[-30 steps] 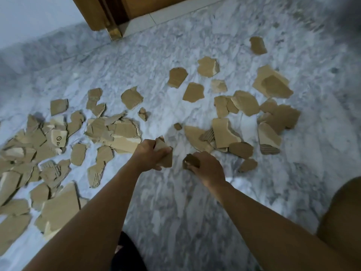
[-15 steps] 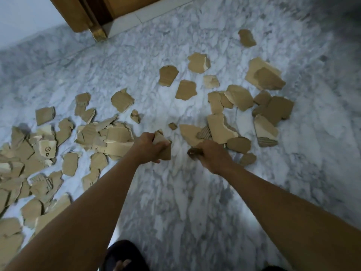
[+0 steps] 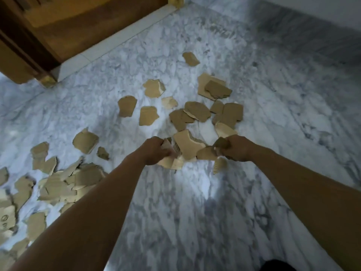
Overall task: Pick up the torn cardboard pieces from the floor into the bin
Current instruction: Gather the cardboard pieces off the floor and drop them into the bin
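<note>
Torn brown cardboard pieces lie scattered over the grey marble floor (image 3: pixel 195 202). My left hand (image 3: pixel 155 151) grips a small stack of cardboard pieces (image 3: pixel 172 161) just above the floor. My right hand (image 3: pixel 234 148) holds a darker cardboard piece (image 3: pixel 220 142), and a ribbed scrap (image 3: pixel 219 165) hangs below it. Between the hands lies a large pale piece (image 3: pixel 186 146). A cluster of pieces (image 3: pixel 197 112) spreads beyond the hands. A second heap (image 3: pixel 64 182) lies at the left. No bin is in view.
A wooden door and frame (image 3: pixel 48 30) stand at the top left behind a white threshold strip (image 3: pixel 117 41). A pale wall (image 3: pixel 322 8) meets the floor at the top right. Bare marble stretches between my forearms and to the right.
Both hands have moved forward into the right-hand cluster and spread apart, still holding their pieces. The view has swung to the right, pushing the left heap toward the frame's edge.
</note>
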Demonstrator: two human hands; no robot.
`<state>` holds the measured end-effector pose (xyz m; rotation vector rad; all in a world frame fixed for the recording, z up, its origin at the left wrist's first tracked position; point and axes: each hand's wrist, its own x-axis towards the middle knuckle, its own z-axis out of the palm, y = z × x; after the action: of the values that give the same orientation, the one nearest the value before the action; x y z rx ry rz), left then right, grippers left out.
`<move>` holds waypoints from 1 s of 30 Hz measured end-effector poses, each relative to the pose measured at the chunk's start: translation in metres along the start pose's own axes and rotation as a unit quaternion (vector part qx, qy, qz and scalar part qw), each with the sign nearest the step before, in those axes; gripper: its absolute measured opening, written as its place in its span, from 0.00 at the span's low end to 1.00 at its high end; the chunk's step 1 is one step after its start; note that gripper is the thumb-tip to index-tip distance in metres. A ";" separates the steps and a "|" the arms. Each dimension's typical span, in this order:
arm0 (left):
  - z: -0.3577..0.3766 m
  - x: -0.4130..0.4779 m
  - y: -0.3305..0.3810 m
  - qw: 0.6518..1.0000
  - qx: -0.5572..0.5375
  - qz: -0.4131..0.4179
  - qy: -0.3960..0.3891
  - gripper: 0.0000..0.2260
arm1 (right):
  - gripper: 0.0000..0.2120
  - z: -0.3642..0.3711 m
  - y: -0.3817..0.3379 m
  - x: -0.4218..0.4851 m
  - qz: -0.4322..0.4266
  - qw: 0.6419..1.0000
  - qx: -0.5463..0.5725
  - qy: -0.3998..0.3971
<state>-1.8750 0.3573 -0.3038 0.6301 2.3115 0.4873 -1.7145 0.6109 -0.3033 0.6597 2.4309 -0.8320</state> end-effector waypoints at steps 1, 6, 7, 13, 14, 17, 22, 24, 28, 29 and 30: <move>0.006 0.005 -0.001 1.000 0.024 0.012 -0.014 0.16 | 0.16 0.005 -0.001 -0.001 -0.007 1.000 -0.016 0.002; 0.036 0.027 -0.019 0.983 0.178 0.040 -0.022 0.28 | 0.18 0.026 -0.008 0.012 -0.023 0.992 -0.124 -0.001; 0.041 0.028 -0.021 0.982 0.182 0.050 -0.014 0.27 | 0.20 0.030 -0.012 0.015 -0.027 0.987 -0.160 0.000; 0.057 0.021 -0.025 0.976 0.194 0.076 0.064 0.27 | 0.23 0.064 -0.018 0.015 -0.067 0.957 -0.255 0.118; 0.057 0.018 -0.025 0.976 0.191 0.078 0.073 0.28 | 0.24 0.069 -0.017 0.014 -0.058 0.960 -0.238 0.134; 0.059 0.015 -0.031 0.989 0.112 0.056 0.081 0.33 | 0.23 0.072 -0.015 0.015 -0.034 0.969 -0.214 0.122; 0.058 0.010 -0.030 0.995 0.082 0.002 0.058 0.29 | 0.16 0.059 -0.017 0.019 -0.051 0.993 -0.100 -0.017; 0.058 0.008 -0.028 0.990 0.127 -0.006 0.063 0.26 | 0.10 0.043 -0.023 0.017 -0.051 0.996 -0.063 -0.029; 0.059 0.004 -0.027 0.986 0.156 0.001 0.065 0.29 | 0.18 0.008 -0.049 0.021 -0.032 0.998 -0.009 -0.060; 0.059 0.004 -0.028 0.988 0.141 0.003 0.069 0.30 | 0.17 0.004 -0.057 0.026 -0.034 0.997 -0.017 -0.070; 0.060 0.005 -0.030 0.988 0.134 0.007 0.072 0.32 | 0.16 0.004 -0.063 0.034 -0.030 0.996 -0.016 -0.077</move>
<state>-1.8455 0.3452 -0.3630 0.7596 2.5351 0.2357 -1.7755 0.5738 -0.2986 0.4937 2.3289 -0.8352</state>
